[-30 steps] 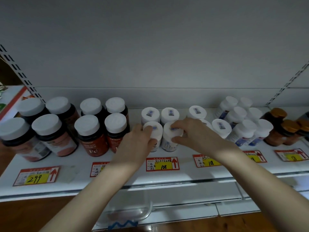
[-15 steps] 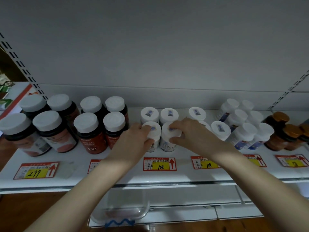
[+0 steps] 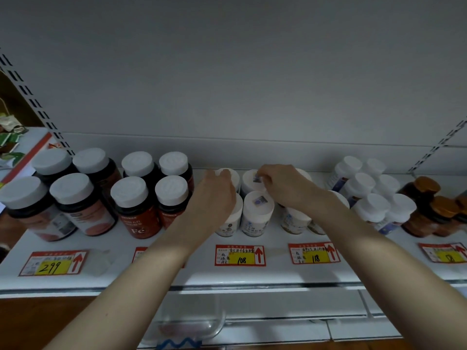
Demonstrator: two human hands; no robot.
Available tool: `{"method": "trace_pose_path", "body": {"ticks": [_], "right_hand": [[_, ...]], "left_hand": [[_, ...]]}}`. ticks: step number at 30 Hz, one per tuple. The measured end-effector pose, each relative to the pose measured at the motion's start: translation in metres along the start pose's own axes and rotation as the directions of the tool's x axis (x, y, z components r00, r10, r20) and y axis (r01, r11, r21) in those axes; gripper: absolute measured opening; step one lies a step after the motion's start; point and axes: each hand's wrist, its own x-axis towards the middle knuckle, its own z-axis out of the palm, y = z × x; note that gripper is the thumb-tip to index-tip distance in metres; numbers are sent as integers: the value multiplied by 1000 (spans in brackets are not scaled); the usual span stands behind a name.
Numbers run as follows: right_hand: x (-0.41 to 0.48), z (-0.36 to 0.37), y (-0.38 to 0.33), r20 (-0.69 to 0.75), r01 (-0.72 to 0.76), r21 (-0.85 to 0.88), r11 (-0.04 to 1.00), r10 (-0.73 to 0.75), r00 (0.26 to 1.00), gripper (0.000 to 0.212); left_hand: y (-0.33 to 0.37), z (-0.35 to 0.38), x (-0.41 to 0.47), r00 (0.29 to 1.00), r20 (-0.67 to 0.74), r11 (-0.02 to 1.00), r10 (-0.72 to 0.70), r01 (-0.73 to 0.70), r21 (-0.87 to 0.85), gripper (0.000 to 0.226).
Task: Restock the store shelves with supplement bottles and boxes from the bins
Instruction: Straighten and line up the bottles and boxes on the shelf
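Small white supplement bottles stand in a cluster at the middle of the white shelf (image 3: pixel 161 276). My left hand (image 3: pixel 214 198) reaches over the front-left bottle (image 3: pixel 228 223), its fingers curled on the cap of the rear-left bottle (image 3: pixel 231 176). My right hand (image 3: pixel 285 185) comes in from the right, and its fingertips pinch the cap of the rear middle bottle (image 3: pixel 252 181). The front middle bottle (image 3: pixel 257 214) stands free between my hands. More white bottles (image 3: pixel 294 221) sit partly hidden under my right wrist.
Dark bottles with white caps (image 3: pixel 131 198) fill the shelf's left part. White bottles with blue labels (image 3: pixel 371 205) and amber bottles (image 3: pixel 429 210) stand at the right. Red and yellow price tags (image 3: pixel 240 256) line the shelf front. A clear plastic bin (image 3: pixel 187 322) sits below.
Both hands have left the two front white bottles and moved back onto the caps of the rear ones. The view has shifted slightly.
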Motion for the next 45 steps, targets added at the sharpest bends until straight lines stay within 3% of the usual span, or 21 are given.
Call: {"method": "trace_pose_path", "body": {"ticks": [7,12,18,21,24,29,32,36,39,45], "right_hand": [[1,5,0,-6,1,-10,1000,-1,1000,33],[0,6,2,-13,12,-6,1000,-12,1000,31],[-9,0,1,-48,75,-16,997,-75,996,30],[-18,-9,-2,-92,164,-38,986,-167,982,27],[-30,-17,-14,-89,323,-44,945,-326,941,25],[-36,-20,-50,-109,480,-3,877,-478,872,30],[-30,-17,-76,-93,518,4,855,-515,852,32],[-19,-9,-107,-32,511,6,860,-510,859,36],[-9,2,-127,66,389,-59,919,-385,920,48],[-4,22,-143,80,256,-123,959,-248,966,55]], "left_hand": [[-1,2,2,1000,20,1000,3,-3,-20,29],[-5,0,-2,996,-22,986,83,-79,144,30],[0,-9,2,992,11,985,123,-124,122,27],[-5,-23,9,984,-106,988,146,-140,64,25],[-11,-45,16,945,-234,974,226,-227,24,47],[-52,-79,14,935,-192,954,299,-292,62,55],[-85,-100,1,932,-196,952,305,-291,96,74],[-125,-117,-21,947,-179,961,267,-246,128,71],[-146,-119,-31,961,-65,954,270,-258,155,55],[-160,-107,-24,922,85,892,377,-386,234,48]]}}
